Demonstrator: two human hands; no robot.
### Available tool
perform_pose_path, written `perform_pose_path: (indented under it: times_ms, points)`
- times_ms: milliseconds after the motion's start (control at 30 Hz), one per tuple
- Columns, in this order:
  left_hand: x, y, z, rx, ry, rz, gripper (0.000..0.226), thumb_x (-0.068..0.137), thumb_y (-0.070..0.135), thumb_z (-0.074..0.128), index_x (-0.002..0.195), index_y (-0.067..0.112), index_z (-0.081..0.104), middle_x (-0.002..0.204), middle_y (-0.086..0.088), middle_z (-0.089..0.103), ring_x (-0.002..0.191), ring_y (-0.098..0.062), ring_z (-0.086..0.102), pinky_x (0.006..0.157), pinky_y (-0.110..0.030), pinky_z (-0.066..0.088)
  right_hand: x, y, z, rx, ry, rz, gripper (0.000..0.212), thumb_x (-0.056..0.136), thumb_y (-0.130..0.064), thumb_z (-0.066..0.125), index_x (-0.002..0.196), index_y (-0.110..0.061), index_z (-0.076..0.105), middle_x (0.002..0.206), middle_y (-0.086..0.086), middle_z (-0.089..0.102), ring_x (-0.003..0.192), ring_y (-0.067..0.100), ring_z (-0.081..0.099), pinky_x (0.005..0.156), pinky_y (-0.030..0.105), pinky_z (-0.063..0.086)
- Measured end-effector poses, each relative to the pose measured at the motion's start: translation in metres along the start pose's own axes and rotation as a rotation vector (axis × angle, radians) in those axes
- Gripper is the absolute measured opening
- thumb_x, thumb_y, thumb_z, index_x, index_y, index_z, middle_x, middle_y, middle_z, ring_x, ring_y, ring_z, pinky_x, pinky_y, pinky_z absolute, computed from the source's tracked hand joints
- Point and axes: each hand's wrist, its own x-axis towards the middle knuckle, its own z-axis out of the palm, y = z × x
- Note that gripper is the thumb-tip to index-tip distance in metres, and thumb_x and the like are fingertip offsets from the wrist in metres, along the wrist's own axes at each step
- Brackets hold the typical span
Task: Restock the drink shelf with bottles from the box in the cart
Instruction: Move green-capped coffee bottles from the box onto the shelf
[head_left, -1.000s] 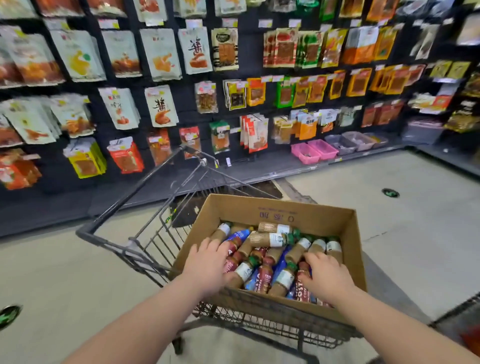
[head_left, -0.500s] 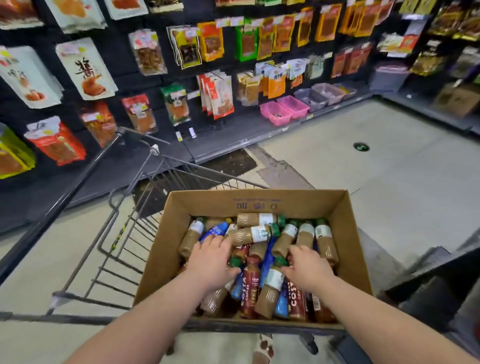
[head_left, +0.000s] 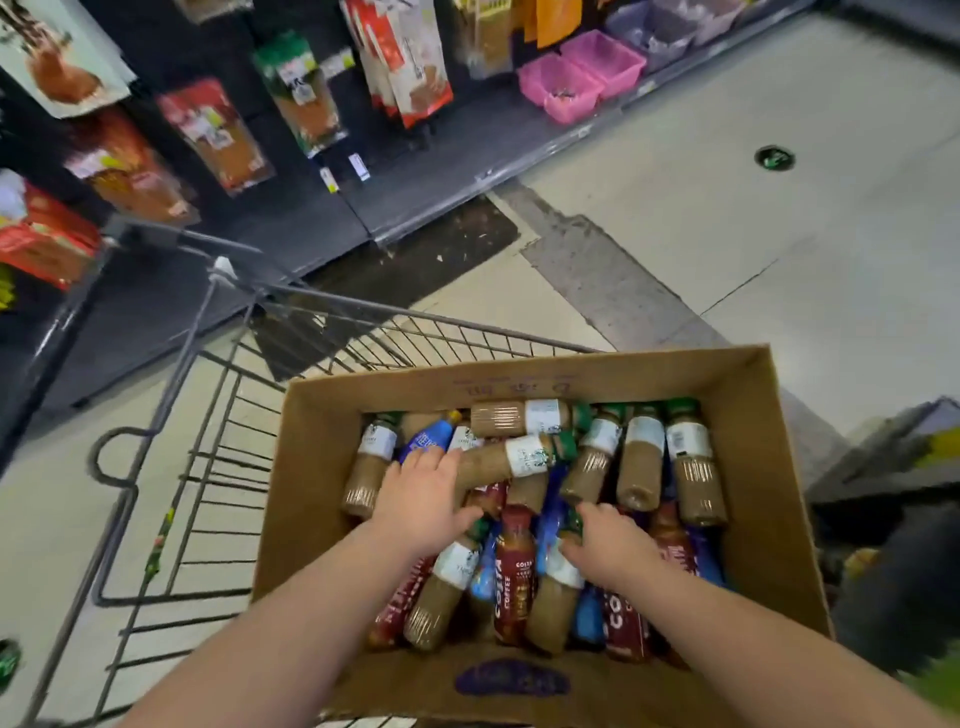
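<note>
Both hands are in the brown cardboard box (head_left: 763, 519). The left hand (head_left: 421, 499) lies flat, fingers loose, on the heaped plastic bottles (head_left: 640, 470). The right hand (head_left: 610, 543) clutches a green-capped tan coffee bottle (head_left: 550, 608).

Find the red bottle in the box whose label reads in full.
The red COSTA COFFEE bottle between the left hand and right hand; the other red bottles are partly hidden.
</note>
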Motion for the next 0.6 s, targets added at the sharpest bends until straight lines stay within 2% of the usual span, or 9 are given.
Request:
perform_pose_path:
  times_ms: [233,333,433,500,600]
  points:
    - [0.051,0.002,0.012,-0.024,-0.074,0.119,0.081,0.085,0.055,0.054,0.148,0.019,0.016,0.153,-0.007,0.023,0.141,-0.026,0.021,0.114,-0.044,0.021,0.010,-0.001,0.043,0.190,-0.011,0.195,0.053,0.091,-0.038,0.053,0.132,-0.014,0.032,0.130,0.012,0.047,0.117,0.032,0.052,0.089,0.037,0.043]
    - [0.075,0.005,0.019,-0.012,-0.086,0.183,0.083,0.084,0.053,0.056,0.148,0.017,0.016,0.153,-0.009,0.023,0.139,-0.028,0.024,0.113,-0.045,0.025,0.013,-0.005,0.061,0.363,0.065,0.295,0.069,0.090,-0.034,0.055,0.143,-0.012,0.018,0.132,0.012,0.048,0.116,0.031,0.053,0.091,0.037,0.044]
    - [0.094,0.011,0.029,-0.050,-0.089,0.213,0.086,0.082,0.052,0.061,0.147,0.017,0.018,0.149,-0.010,0.029,0.135,-0.030,0.030,0.110,-0.046,0.030,0.014,-0.015,0.078,0.481,0.145,0.374,0.083,0.089,-0.036,0.058,0.149,-0.013,0.006,0.143,0.011,0.034,0.119,0.030,0.051,0.095,0.039,0.042]
    - [0.103,0.016,0.036,-0.095,-0.093,0.211,0.088,0.080,0.052,0.064,0.147,0.017,0.020,0.148,-0.011,0.032,0.134,-0.031,0.031,0.109,-0.045,0.030,0.015,-0.022,0.088,0.558,0.198,0.408,0.086,0.087,-0.035,0.062,0.149,-0.014,0.005,0.147,0.010,0.025,0.118,0.029,0.051,0.095,0.038,0.043]
    - [0.111,0.022,0.048,-0.096,-0.071,0.236,0.091,0.076,0.054,0.066,0.146,0.018,0.021,0.146,-0.009,0.035,0.133,-0.030,0.032,0.108,-0.044,0.031,0.018,-0.027,0.100,0.678,0.299,0.416,0.091,0.082,-0.031,0.070,0.149,-0.013,0.010,0.144,0.009,0.027,0.122,0.028,0.046,0.101,0.039,0.042]
